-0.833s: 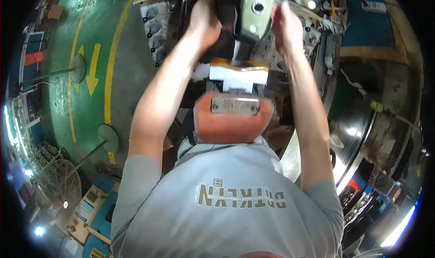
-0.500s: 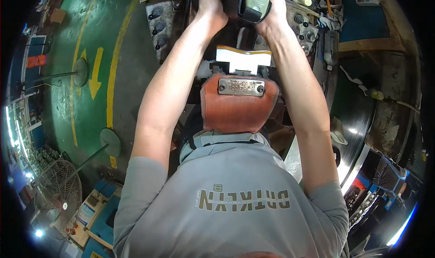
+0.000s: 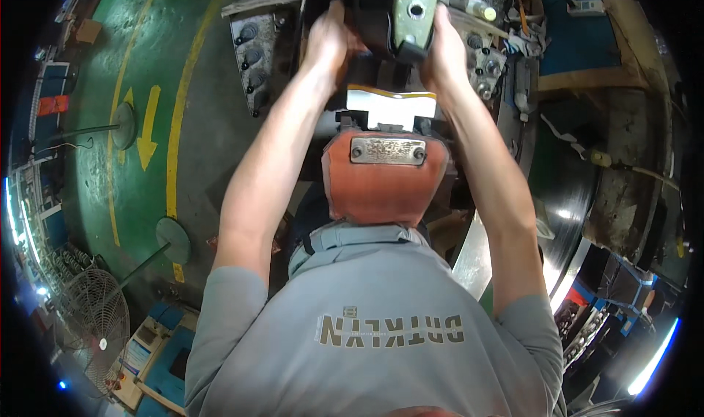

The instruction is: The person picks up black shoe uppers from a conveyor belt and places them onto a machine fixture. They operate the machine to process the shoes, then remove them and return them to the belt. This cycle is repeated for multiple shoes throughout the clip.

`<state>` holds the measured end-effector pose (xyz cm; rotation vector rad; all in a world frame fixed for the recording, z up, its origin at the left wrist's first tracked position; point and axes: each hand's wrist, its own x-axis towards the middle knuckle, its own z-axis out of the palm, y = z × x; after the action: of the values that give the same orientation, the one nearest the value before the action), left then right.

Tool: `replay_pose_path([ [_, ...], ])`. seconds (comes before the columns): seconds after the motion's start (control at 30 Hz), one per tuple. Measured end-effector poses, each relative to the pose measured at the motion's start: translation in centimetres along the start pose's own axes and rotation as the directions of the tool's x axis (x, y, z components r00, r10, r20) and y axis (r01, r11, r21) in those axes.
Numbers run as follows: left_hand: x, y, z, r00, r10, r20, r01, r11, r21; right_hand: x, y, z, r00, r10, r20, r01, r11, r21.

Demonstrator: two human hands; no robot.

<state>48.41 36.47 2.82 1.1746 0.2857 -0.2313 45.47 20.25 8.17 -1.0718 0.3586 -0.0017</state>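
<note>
At the top edge, a light green shoe last (image 3: 414,23) with a round hole has a black shoe upper (image 3: 374,21) around it. Against the last's right side lies my right hand (image 3: 446,54), its thumb along the green and its other fingers hidden below. To the left of the black upper is my left hand (image 3: 328,45), thumb raised; its fingers are blurred and partly hidden in the dark, so a grip cannot be made out. Nearer to me is a reddish-brown machine pad (image 3: 385,186) with a screwed metal plate (image 3: 388,151) and a white bracket (image 3: 391,105) above it.
Control panels with knobs flank the machine, one at left (image 3: 253,58) and one at right (image 3: 484,61). A bright metal surface (image 3: 565,212) and a blue-topped bench (image 3: 576,43) lie to the right. At lower left stands a caged fan (image 3: 92,322) beside the green floor (image 3: 95,160).
My left hand has moved down and leftward, apart from the black upper. My right hand is slightly lower, still beside the last. The whole view has shifted a little.
</note>
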Motion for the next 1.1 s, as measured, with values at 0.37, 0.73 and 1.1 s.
replay_pose_path([
  [0.37,-12.0,-12.2,-10.3,0.952,0.017,0.307,-0.165,0.869,0.465,-6.3,7.2,-19.6,0.955,-0.079,-0.285,-0.042,0.917,-0.396],
  [0.73,-18.2,-20.0,-11.8,0.921,-0.113,0.372,-0.146,0.786,0.600,-17.4,15.4,-20.0,0.929,0.128,-0.346,-0.245,0.916,-0.319],
  [1.1,-25.4,-22.9,-1.9,0.801,-0.560,0.213,0.167,0.550,0.818,-26.0,11.9,-28.8,0.893,0.252,-0.373,-0.320,0.938,-0.135],
])
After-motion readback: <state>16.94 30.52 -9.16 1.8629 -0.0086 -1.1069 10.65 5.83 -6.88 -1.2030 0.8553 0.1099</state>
